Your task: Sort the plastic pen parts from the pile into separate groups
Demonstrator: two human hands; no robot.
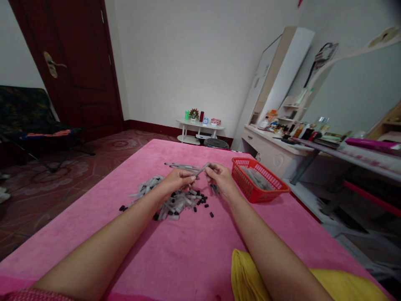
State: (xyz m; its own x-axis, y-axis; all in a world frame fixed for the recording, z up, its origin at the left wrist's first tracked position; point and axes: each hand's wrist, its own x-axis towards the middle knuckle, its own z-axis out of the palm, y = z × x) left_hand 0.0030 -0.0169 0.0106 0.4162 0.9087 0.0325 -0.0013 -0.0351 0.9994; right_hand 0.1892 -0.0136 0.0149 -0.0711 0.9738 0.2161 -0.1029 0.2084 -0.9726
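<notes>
Over the pink-covered table, my left hand (177, 181) and my right hand (222, 180) come close together with a slim grey pen (203, 169) between them. The left fingers pinch its lower end, and the right thumb and fingers grip it near the upper end. Beneath my left hand spreads a heap of clear plastic pen caps (180, 204), partly covered by the wrist. Small black pieces (211, 215) lie scattered at the heap's right side. Behind the hands several pens (177, 166) lie side by side. More slender grey pieces show under my right hand, too blurred to name.
A red plastic basket (269, 195) with clear pieces inside stands right of my right hand. Yellow cloth (247, 271) lies beneath my right forearm at the pink table's (175, 255) near edge. A dressing table (269, 142) with bottles is farther right; a folding chair (37, 121) stands left.
</notes>
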